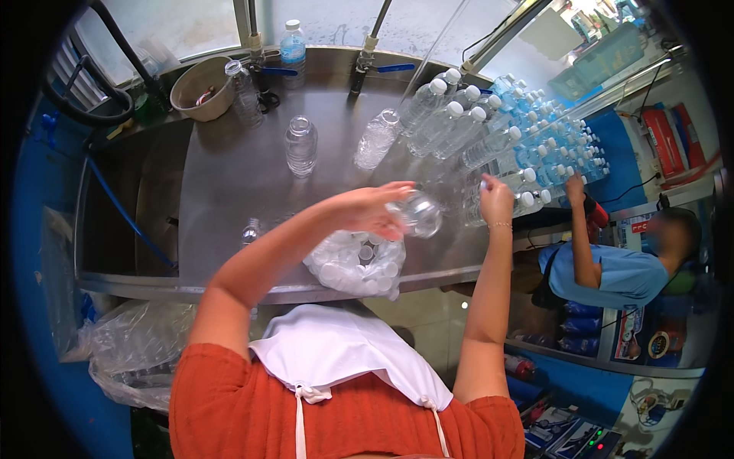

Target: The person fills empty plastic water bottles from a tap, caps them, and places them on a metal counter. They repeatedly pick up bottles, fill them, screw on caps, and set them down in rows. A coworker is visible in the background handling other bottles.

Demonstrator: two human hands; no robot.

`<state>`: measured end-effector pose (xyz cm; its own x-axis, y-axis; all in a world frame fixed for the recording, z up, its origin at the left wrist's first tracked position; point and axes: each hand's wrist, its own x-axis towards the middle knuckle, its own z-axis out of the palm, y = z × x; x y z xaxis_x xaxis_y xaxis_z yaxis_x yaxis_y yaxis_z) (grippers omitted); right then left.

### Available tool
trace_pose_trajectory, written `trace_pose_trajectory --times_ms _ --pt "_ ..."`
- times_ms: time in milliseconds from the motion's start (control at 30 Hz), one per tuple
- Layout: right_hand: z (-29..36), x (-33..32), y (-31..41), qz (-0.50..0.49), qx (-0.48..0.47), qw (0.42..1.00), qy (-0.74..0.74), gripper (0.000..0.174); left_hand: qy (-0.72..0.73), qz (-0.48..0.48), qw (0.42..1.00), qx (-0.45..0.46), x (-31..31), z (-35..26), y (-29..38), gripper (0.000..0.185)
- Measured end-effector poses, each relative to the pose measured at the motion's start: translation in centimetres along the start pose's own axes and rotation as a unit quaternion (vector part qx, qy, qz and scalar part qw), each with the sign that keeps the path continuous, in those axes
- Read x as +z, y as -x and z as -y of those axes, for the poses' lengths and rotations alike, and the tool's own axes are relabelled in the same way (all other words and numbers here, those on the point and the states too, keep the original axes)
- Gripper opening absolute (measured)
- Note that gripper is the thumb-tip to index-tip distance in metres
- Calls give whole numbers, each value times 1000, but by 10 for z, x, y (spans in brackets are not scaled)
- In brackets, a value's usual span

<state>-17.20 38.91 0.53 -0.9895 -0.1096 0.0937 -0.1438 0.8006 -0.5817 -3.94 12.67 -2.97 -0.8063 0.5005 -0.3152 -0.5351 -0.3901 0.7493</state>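
My left hand (375, 209) grips a clear plastic bottle (423, 213), tilted over the steel counter, its rounded end towards the right. Just below that hand lies a clear plastic bag of white screw caps (358, 269) at the counter's front edge. My right hand (496, 198) is raised beside the front capped water bottles (490, 154); its fingers are bent, and whether they hold anything is unclear. An uncapped bottle of water (377, 140) stands beyond my left hand. Farther left is another uncapped bottle (301, 148).
Taps with blue levers (395, 67) line the back of the steel counter (229, 172). A bowl (200, 86) stands by the sink (137, 218). Many blue-labelled bottles (550, 135) fill the right end, where another person (608, 275) reaches in.
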Motion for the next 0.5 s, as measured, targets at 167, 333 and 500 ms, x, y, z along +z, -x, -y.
trace_pose_trajectory --times_ms 167,333,500 --pt "81 -37 34 -143 -165 976 14 37 247 -21 964 -96 9 19 -169 79" --pt "160 45 51 -94 -428 892 -114 40 356 4 934 20 12 34 -229 67" --pt "219 119 51 36 -489 853 -180 42 316 -45 947 27 25 24 -231 60"
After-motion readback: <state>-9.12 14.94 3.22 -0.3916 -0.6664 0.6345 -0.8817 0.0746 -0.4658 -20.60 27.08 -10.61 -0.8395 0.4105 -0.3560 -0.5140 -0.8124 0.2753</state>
